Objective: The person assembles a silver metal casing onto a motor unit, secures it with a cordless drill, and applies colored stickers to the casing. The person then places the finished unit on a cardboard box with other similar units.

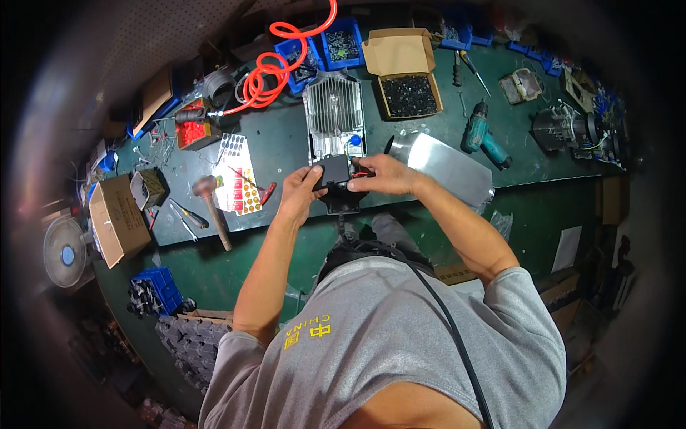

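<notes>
A black box-shaped part (333, 172) is held between my two hands over the near end of a finned metal housing (334, 107). My left hand (300, 187) grips its left side, thumb on the top face. My right hand (382, 176) closes on its right side, where a short red wire shows by the fingers. A blue round piece (354, 141) with thin wires sits on the housing just beyond the box. Below the box, a black bracket-like piece (343, 204) reaches the bench's front edge. The undersides of my fingers are hidden.
On the green bench (279, 143) a curved silver cover (450, 168) and a teal cordless drill (486, 136) lie at right. A mallet (212, 207) and sticker sheets (239, 175) lie at left. Behind stand a carton of black screws (409, 96), blue bins (341, 44) and a coiled red hose (266, 80).
</notes>
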{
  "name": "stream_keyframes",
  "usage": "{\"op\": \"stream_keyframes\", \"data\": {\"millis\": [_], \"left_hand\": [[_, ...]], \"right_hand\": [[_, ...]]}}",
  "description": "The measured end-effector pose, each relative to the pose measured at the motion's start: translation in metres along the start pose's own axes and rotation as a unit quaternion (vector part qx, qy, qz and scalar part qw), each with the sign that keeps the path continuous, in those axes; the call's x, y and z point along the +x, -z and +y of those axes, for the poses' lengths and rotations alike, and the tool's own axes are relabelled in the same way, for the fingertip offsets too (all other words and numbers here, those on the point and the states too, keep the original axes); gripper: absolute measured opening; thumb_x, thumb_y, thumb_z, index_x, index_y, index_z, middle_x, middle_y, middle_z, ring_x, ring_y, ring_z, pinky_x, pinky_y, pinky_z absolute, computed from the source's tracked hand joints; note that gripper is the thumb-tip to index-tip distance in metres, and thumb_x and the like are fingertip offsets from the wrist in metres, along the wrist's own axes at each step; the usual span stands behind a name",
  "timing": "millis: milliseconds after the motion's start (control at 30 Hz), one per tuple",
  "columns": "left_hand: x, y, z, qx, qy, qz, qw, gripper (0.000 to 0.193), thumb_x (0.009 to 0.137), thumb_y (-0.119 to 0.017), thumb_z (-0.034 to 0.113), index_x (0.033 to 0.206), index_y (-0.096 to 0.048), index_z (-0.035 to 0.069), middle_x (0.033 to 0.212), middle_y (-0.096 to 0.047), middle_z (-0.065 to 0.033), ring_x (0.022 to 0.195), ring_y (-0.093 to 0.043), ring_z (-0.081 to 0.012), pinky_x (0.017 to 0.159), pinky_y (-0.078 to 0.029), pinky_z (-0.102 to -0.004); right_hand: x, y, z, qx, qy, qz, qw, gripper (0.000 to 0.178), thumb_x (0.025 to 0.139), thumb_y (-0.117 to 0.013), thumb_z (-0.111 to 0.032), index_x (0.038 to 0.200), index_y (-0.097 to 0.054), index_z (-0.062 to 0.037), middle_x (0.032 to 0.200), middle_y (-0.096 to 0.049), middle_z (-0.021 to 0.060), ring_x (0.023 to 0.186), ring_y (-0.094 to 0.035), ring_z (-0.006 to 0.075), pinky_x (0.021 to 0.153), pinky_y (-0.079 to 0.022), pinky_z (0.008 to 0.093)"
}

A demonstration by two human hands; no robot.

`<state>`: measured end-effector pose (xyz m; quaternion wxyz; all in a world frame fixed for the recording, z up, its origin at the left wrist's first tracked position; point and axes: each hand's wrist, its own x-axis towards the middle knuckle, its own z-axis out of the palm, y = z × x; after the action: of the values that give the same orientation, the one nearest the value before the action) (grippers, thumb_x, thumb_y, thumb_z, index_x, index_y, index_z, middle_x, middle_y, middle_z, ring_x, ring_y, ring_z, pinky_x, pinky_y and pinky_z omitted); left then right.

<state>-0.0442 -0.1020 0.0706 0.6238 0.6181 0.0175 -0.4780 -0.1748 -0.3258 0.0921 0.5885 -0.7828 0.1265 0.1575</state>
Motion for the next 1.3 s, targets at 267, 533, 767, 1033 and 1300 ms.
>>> {"op": "stream_keyframes", "data": {"millis": [267, 533, 767, 1033, 1300], "left_hand": [[0.005, -0.012, -0.001, 0.063, 0.016, 0.012, 0.998, 0.036, 0.099, -0.069, 0.032, 0.112, -0.069, -0.002, 0.097, -0.071, -0.0047, 0.082, -0.065, -0.0111, 0.068, -0.053, -0.0254], [0.006, -0.011, -0.003, 0.128, -0.005, 0.023, 0.991, 0.040, 0.097, -0.070, 0.029, 0.116, -0.069, -0.006, 0.098, -0.073, -0.0089, 0.081, -0.066, -0.0132, 0.064, -0.053, -0.0267], [0.010, -0.004, -0.004, 0.142, -0.010, -0.003, 0.990, 0.037, 0.097, -0.070, 0.029, 0.115, -0.068, -0.003, 0.097, -0.073, -0.0065, 0.081, -0.066, -0.0113, 0.064, -0.052, -0.0261], [0.016, 0.002, -0.004, 0.136, -0.054, -0.052, 0.988, 0.038, 0.098, -0.070, 0.024, 0.117, -0.065, -0.009, 0.099, -0.072, -0.0095, 0.085, -0.064, -0.0106, 0.073, -0.051, -0.0263], [0.023, 0.004, -0.021, 0.145, -0.111, -0.059, 0.981, 0.035, 0.098, -0.069, 0.020, 0.115, -0.063, -0.010, 0.099, -0.071, -0.0092, 0.087, -0.064, -0.0110, 0.076, -0.053, -0.0272]], "right_hand": [[0.018, 0.033, -0.023, 0.044, -0.157, -0.189, 0.968, 0.041, 0.097, -0.067, -0.041, 0.108, -0.065, -0.0010, 0.065, -0.064, 0.0056, 0.048, -0.051, 0.0094, 0.045, -0.038, 0.0258], [0.013, 0.009, 0.006, 0.094, -0.148, -0.112, 0.978, 0.042, 0.098, -0.065, -0.043, 0.099, -0.066, -0.0016, 0.067, -0.062, 0.0037, 0.052, -0.056, 0.0104, 0.045, -0.040, 0.0264], [0.014, 0.002, 0.011, 0.094, -0.145, -0.071, 0.982, 0.044, 0.099, -0.062, -0.046, 0.097, -0.066, -0.0021, 0.066, -0.061, 0.0042, 0.054, -0.057, 0.0108, 0.045, -0.041, 0.0273], [0.012, -0.005, 0.011, 0.090, -0.128, -0.042, 0.987, 0.044, 0.098, -0.064, -0.045, 0.106, -0.068, -0.0017, 0.064, -0.060, 0.0025, 0.052, -0.053, 0.0091, 0.045, -0.040, 0.0263], [0.018, -0.011, 0.030, 0.128, -0.110, -0.046, 0.985, 0.037, 0.098, -0.068, -0.036, 0.113, -0.068, -0.0020, 0.071, -0.060, -0.0008, 0.057, -0.052, 0.0077, 0.050, -0.041, 0.0249]]}}
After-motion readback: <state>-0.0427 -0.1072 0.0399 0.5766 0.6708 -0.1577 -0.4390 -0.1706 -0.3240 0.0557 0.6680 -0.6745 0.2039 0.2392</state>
